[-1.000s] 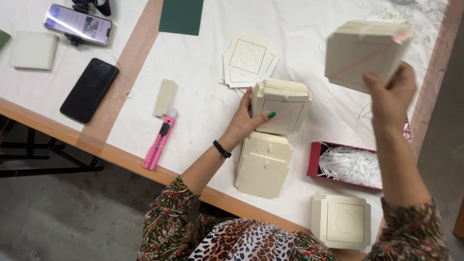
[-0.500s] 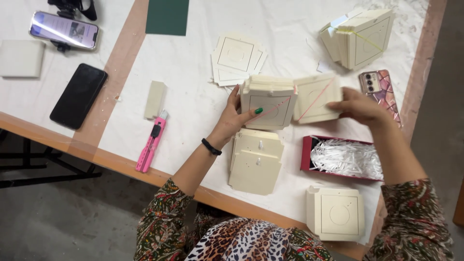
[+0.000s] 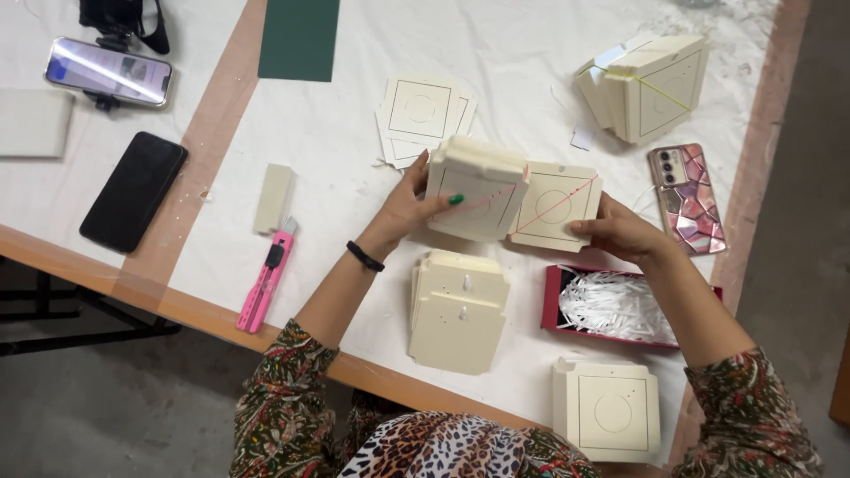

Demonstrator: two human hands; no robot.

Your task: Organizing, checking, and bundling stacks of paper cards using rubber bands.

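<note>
- So, left hand [image 3: 403, 212] is wrapped around a thick stack of cream square cardboard cards [image 3: 474, 188], thumb on the face, clamped on it near the middle of the white cloth-covered table [image 3: 354, 142].
- Right hand [image 3: 620, 232] pinches a single cream card with a printed circle-in-square [image 3: 556, 205] by its lower right edge, held just beside the stack and touching it. A thin red rubber band [image 3: 553, 205] stretches across both.
- Right below the hands: a flat pile of cream cards with hang holes [image 3: 458, 310], and a red box of white shredded paper [image 3: 611, 305] under the right wrist.
- Near the table edge sits another cream card stack [image 3: 611, 409].
- Behind the hands: loose fanned cards [image 3: 423, 115], and far right a banded bundle of cards [image 3: 651, 87].
- Phone in a pink patterned case [image 3: 688, 196] lies just right of the held card.
- Off to the left, well apart: pink utility knife [image 3: 266, 274], small cream block [image 3: 273, 196], black phone [image 3: 135, 190], a second phone on a stand [image 3: 109, 73], green sheet [image 3: 299, 37].
</note>
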